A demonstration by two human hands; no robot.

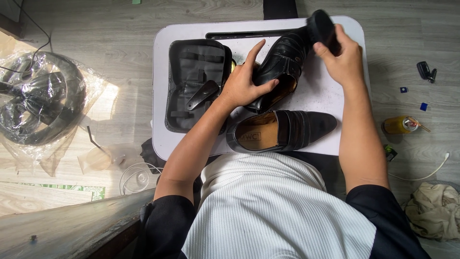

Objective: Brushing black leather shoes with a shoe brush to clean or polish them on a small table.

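My left hand (247, 81) grips the heel opening of a black leather shoe (282, 60) and holds it tilted over a small white table (160, 86). My right hand (341, 55) is closed around a round black brush (322, 28) pressed near the toe of that shoe. A second black shoe (282, 130) with a tan insole lies flat on its sole at the near edge of the table, toe pointing right.
An open black zip case (194, 84) with a shoehorn (203, 93) lies on the table's left half. On the wood floor: a plastic-wrapped fan (40, 96) at left, a yellow can (400, 124) and a cloth (436, 208) at right.
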